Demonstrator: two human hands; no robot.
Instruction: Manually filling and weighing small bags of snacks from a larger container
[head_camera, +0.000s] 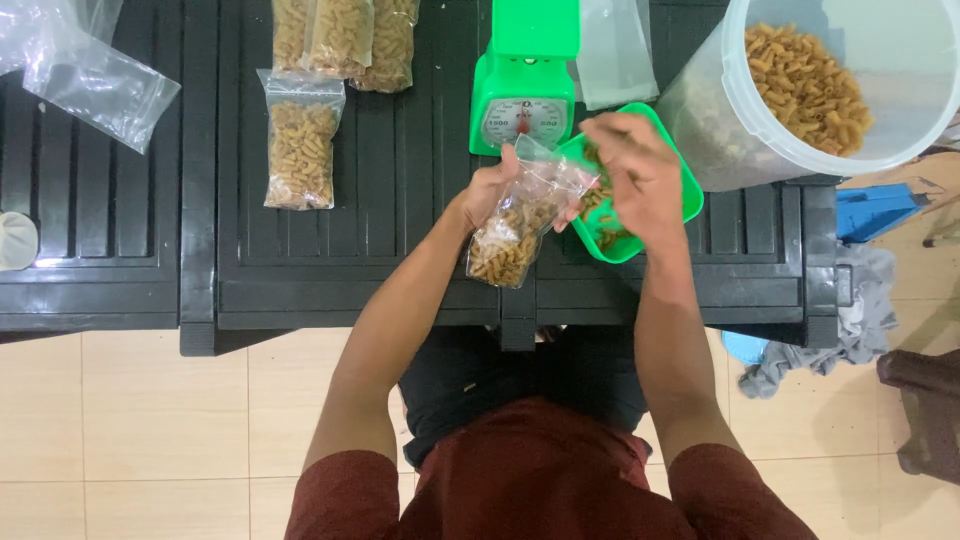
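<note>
Bag in hand: a small clear plastic bag partly filled with brown macaroni (515, 232) sits just above the tabletop's near edge, mouth tilted toward 1 o'clock.
Left hand: the left hand (492, 190) is closed on the bag's upper edge, holding the mouth open.
Right hand: the right hand (635, 172) hovers at 3 o'clock of the bag, fingers bunched together over the tray; whether it pinches any pasta I cannot tell.
Tray: a green square plastic tray (680, 200) with loose macaroni lies under that hand, touching the bag's mouth.
Scale: a green dial kitchen scale (522, 105) stands at 12 o'clock.
Bucket: a large translucent white bucket of macaroni (880, 100) stands at 2 o'clock.
Filled bag: a sealed clear bag of macaroni (300, 150) lies at 9 o'clock on the black slatted plastic tabletop (400, 270).
</note>
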